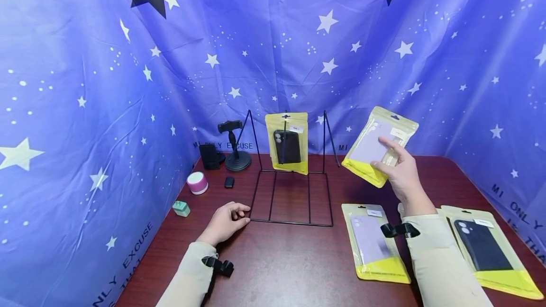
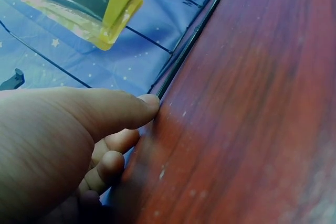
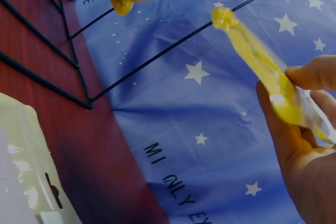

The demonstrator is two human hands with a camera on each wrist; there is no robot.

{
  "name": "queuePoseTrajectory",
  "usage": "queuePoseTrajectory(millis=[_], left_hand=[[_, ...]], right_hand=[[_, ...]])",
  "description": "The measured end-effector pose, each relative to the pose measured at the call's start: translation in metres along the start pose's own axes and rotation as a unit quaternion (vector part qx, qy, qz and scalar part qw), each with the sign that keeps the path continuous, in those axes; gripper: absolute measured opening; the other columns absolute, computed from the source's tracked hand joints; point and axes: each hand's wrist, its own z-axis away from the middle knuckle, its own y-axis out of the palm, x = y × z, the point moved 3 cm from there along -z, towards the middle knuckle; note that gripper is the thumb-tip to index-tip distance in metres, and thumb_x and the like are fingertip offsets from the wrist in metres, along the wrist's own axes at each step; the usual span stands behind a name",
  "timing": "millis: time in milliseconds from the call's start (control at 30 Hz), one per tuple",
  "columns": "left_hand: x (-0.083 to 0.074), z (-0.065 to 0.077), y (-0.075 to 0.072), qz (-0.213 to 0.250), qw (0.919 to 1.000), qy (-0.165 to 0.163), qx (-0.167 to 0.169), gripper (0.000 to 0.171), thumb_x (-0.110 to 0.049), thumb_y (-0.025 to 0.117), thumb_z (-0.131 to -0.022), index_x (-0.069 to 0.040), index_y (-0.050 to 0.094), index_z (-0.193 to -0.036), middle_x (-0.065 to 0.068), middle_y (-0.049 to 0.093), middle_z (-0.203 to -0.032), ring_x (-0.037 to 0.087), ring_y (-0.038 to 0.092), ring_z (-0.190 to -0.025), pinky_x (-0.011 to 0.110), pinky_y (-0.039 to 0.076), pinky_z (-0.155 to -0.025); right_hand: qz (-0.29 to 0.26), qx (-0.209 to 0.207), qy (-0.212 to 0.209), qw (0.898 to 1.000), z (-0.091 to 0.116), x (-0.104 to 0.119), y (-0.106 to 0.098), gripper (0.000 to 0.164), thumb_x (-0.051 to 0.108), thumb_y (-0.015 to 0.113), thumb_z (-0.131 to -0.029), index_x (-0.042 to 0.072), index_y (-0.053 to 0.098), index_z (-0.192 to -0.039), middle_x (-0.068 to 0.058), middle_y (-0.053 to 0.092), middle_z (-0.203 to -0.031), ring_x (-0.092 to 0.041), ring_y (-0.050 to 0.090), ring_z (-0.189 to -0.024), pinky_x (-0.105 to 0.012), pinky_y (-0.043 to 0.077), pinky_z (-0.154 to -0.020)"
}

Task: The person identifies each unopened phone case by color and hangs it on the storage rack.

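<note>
Packet, lavender phone case inside: held aloft, gripped between thumb and fingers of the right hand, right of the wire rack. Rack's near-left corner: pinched by the left hand. Slot best kept uppermost and clear of fingers, packet squared to a rack arm, corner kept steadied. Counted: packets, one held, one seen hung in front (any behind uncertain), two plainly seen on the table; rack, one; phone holder, one; pink-and-white tub, one; green box, one.
</note>
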Motion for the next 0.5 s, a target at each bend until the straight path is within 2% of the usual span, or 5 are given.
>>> queuePoseTrajectory(millis=[133,233,367,500], left_hand=[[0.001,0.000,0.000,0.005,1.0000,-0.001,0.000,0.026,-0.015,0.087,-0.087,-0.021,0.079,-0.111,-0.009,0.061,-0.087,0.010,0.055,-0.076,0.028,0.046,-0.072],[0.001,0.000,0.000,0.007,1.0000,-0.002,0.001,0.026,-0.016,0.087,-0.087,-0.021,0.079,-0.111,-0.009,0.061,-0.088,0.010,0.055,-0.076,0.027,0.046,-0.072],[0.002,0.000,0.000,0.005,1.0000,-0.004,0.001,0.025,-0.016,0.087,-0.087,-0.021,0.079,-0.111,-0.009,0.061,-0.088,0.010,0.055,-0.077,0.028,0.046,-0.072],[0.002,0.000,0.001,0.002,1.0000,-0.003,0.000,0.025,-0.016,0.087,-0.088,-0.021,0.079,-0.111,-0.010,0.061,-0.088,0.010,0.055,-0.076,0.028,0.046,-0.071]], right_hand=[[0.000,0.004,-0.013,1.000,0.001,0.010,0.003,0.074,-0.027,0.071,-0.081,0.004,0.057,-0.147,-0.009,0.058,-0.124,-0.012,0.069,-0.094,-0.023,0.059,-0.074],[-0.001,-0.004,-0.030,1.000,0.002,0.019,0.004,0.068,-0.025,0.072,-0.083,0.000,0.059,-0.144,-0.008,0.059,-0.125,-0.012,0.069,-0.095,-0.023,0.059,-0.074],[0.015,-0.031,-0.051,0.998,0.004,0.032,0.005,0.052,-0.021,0.066,-0.089,-0.004,0.064,-0.138,-0.006,0.064,-0.121,-0.010,0.069,-0.092,-0.021,0.058,-0.070],[0.027,-0.044,-0.062,0.997,0.007,0.046,0.007,0.047,-0.020,0.060,-0.091,-0.005,0.066,-0.134,-0.006,0.067,-0.116,-0.010,0.069,-0.090,-0.021,0.058,-0.068]])
